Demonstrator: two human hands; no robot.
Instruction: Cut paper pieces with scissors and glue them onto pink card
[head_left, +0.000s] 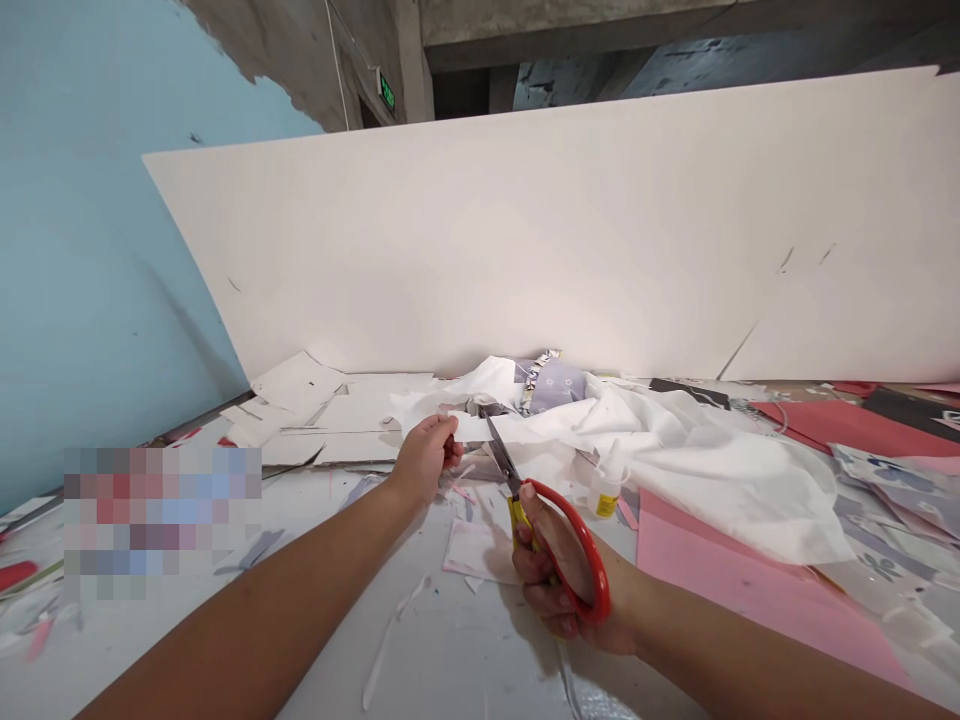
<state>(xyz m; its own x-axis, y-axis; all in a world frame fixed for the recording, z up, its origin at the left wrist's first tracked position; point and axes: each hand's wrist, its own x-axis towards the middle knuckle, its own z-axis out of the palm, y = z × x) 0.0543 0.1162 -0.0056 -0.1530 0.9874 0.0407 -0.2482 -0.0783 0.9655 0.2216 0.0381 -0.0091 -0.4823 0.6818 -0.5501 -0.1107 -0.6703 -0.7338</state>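
My left hand (426,458) pinches the end of a white strip (475,429); whether it is paper or cloth I cannot tell. In my right hand (551,570) is a pair of scissors (595,560) with red and yellow handles. Their blades point up and away, at the right part of the strip. How far the blades are apart is hard to see. Behind the hands lies crumpled white cloth (720,485), with a lavender piece (559,386) on it. A small white bottle with a yellow label (606,488) stands right of the scissors.
Pink sheet (735,580) lies on the right, with red sheets (847,428) beyond it. White board scraps (300,400) are piled at the back left. A large white panel (525,250) closes off the back. Paper scraps (480,550) litter the grey table (337,640).
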